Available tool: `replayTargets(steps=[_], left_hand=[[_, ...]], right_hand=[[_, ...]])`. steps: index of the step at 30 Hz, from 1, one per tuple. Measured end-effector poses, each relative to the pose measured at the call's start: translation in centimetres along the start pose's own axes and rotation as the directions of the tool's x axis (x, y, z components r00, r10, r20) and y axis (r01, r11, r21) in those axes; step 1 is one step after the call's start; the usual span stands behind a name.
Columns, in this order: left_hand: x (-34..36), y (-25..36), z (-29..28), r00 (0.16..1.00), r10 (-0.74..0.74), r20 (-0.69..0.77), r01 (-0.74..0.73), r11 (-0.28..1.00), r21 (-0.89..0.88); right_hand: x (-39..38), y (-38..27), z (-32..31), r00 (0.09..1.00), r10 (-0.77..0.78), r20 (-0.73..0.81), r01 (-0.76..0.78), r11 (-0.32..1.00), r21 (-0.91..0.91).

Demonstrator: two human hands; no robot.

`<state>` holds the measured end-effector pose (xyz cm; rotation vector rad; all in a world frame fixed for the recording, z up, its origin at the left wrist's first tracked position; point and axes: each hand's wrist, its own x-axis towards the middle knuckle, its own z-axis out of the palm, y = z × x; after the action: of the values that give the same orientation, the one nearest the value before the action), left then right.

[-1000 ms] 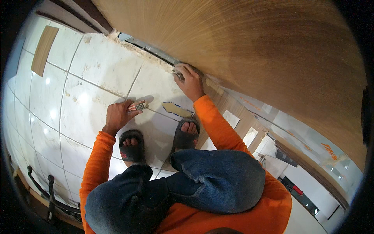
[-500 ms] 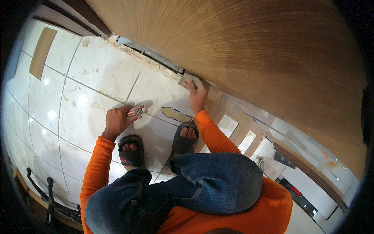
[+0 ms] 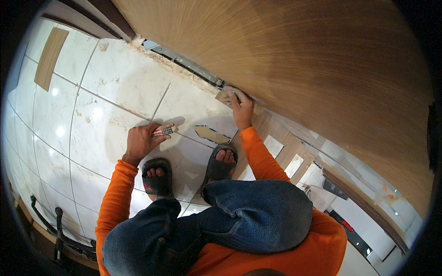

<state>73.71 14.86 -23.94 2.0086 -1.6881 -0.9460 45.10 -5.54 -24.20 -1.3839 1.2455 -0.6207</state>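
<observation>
In the centre-left of the frame, the left hand (image 3: 139,142) gripped a small patterned object (image 3: 164,130), red, white and dark, between thumb and fingers above the tiled floor (image 3: 115,85). The right hand (image 3: 242,111), just above the frame's centre, had its fingers bent at the lower edge of a large wooden panel (image 3: 304,69) that filled the upper right; whether it held anything could not be told. Near the middle, a tan piece with a blue-marked edge (image 3: 211,134) lay on the tiles, just above the right sandal (image 3: 221,169). A wooden strip (image 3: 50,59) lay at the upper left.
</observation>
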Motion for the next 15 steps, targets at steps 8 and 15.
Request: replayTargets(steps=[8,15], left_hand=[[0.0,-0.2,0.1,1.000,0.008,0.014,-0.008,1.000,0.015],[0.0,-0.1,-0.1,0.999,-0.004,0.033,0.005,1.000,-0.012]], right_hand=[[-0.6,1.4,0.0,0.997,0.025,-0.073,-0.032,0.994,-0.101],[-0.8,1.2,-0.3,0.998,-0.035,-0.054,0.025,0.985,-0.172]])
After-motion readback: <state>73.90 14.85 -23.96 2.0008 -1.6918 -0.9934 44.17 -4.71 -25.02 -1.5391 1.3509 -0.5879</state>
